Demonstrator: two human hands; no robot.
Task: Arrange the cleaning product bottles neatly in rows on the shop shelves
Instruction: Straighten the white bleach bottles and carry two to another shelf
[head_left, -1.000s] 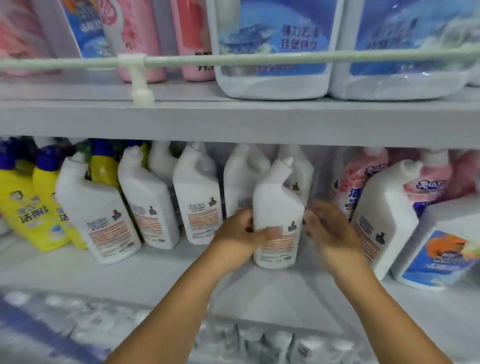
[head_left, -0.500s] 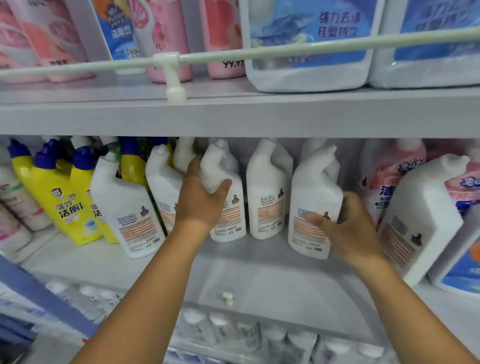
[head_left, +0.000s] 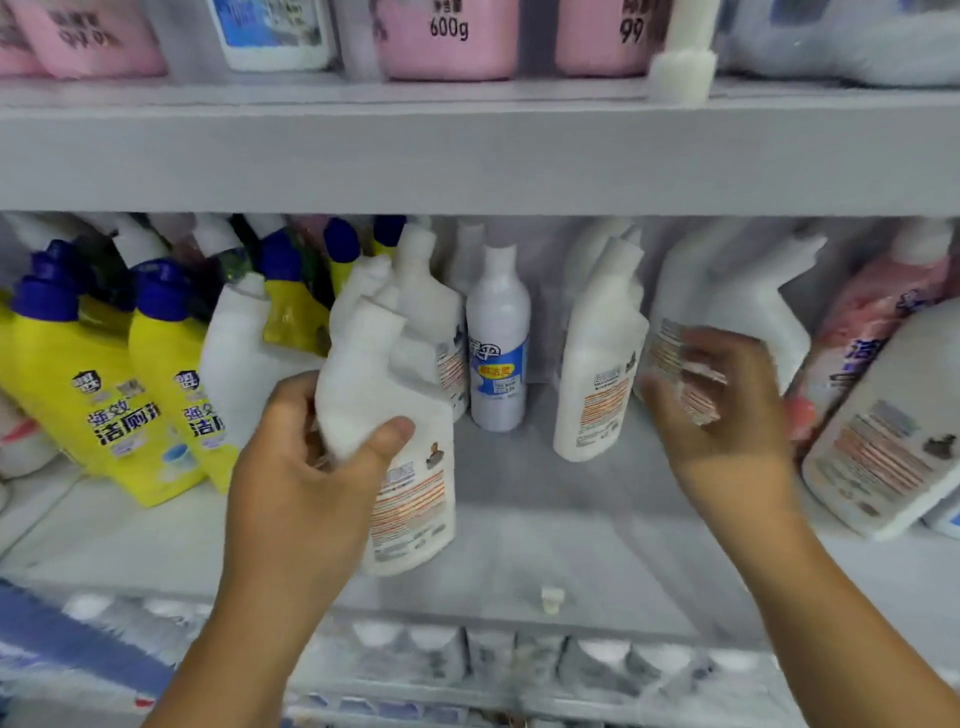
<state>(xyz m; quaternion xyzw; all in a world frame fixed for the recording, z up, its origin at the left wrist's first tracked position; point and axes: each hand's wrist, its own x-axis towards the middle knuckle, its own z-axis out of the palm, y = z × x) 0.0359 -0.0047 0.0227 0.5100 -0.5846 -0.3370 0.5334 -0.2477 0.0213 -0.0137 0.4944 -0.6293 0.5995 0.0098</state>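
Between the two hands, on the middle shelf (head_left: 545, 551), stand a round white bottle with a blue label (head_left: 497, 353) and a white angled-neck bottle (head_left: 597, 374), both farther back than the hands. The left hand (head_left: 317, 467) grips another white angled-neck bottle by its shoulder, thumb curled across the front, fingers behind; this gripped bottle (head_left: 400, 431) sits upright near the shelf's front edge. The right hand (head_left: 722, 415) is blurred, its fingers spread and loosely straight just before the label of a large white bottle (head_left: 727, 312); I cannot tell whether they touch it. Left of the left hand lean yellow bottles with blue caps (head_left: 88, 395). Right of the right hand a white bottle (head_left: 893, 436) tilts leftward. Above both hands, pink bottles (head_left: 447, 41) line the upper shelf.
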